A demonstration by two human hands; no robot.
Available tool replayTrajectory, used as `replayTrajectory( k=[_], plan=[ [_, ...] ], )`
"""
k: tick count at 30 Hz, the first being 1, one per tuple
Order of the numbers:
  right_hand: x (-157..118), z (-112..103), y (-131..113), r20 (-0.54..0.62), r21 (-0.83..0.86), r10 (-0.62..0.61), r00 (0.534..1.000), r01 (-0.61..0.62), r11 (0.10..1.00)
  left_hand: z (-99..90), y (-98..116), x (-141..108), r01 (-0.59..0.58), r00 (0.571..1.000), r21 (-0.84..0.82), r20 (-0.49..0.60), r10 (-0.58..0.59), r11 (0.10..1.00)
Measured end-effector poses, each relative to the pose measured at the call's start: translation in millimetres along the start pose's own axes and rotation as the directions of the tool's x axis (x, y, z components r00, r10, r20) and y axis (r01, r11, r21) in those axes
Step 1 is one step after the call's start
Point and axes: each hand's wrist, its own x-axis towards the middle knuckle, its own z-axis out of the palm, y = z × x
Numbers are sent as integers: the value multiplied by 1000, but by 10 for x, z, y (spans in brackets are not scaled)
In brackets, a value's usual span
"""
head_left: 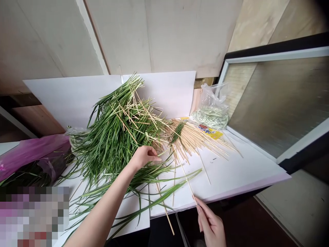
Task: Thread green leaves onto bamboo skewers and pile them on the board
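left hand [144,157] curled on the near edge of the green grass pile [120,137], touching the blades; can't tell if it's gripping any. right hand [210,223] pinches one bamboo skewer [186,180], near the pile's front right, tip tilted up toward the pile. bundle of bamboo skewers [192,140] lies just right of the pile, some loose skewers mixed into the blades. yellow printed packet [205,131] partly under the bundle, right of the pile. clear plastic bag [212,108] of pale greens sits further right of the pile. purple plastic wrap [33,154] lies left of the pile. white worktop [231,171] under the pile, white board [164,92] standing behind it.
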Motion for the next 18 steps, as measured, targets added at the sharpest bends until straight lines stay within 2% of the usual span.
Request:
replayTrajectory(
  k=[2,4,6,8,12,18],
  plan=[
    [10,0,19,-12,-14,-24,1000,24,1000,47,32,27,-30,998,-90,-56,25,996],
    [30,-8,30,2,-42,-68,998,68,997,126,84,53,-52,994,-274,-106,23,960],
    [56,-19,18,33,-69,-118,992,120,990,229,149,79,-47,994,-499,-106,-7,865],
    [86,-26,-22,51,-86,-158,986,162,983,329,210,106,-31,997,-646,-76,-24,763],
    [138,-24,-151,83,-89,-198,977,205,975,438,279,154,-6,998,-730,-46,-40,683],
    [192,-17,-264,119,-74,-258,959,268,961,431,288,173,28,996,-792,-32,-87,609]
  ],
)
